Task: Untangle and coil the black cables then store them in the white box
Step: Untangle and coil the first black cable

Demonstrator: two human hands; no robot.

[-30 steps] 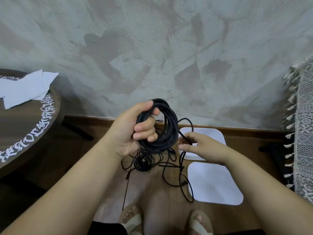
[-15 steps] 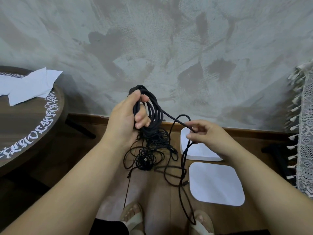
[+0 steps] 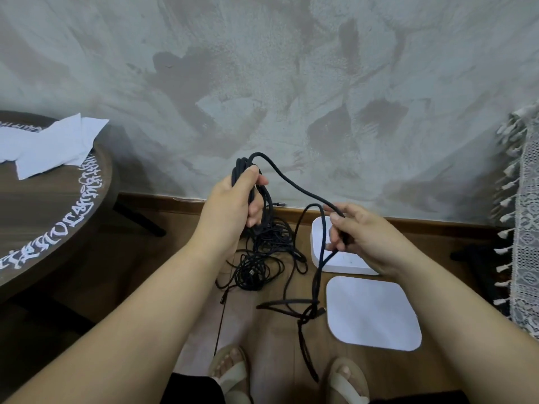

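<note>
Tangled black cables (image 3: 251,274), part coiled, hanging to floor; white box (image 3: 350,265) open beside, lid (image 3: 373,313) off

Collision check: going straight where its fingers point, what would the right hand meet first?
The right hand points leftward; likely the black cable loops hanging under the left hand first, depth unclear.
</note>
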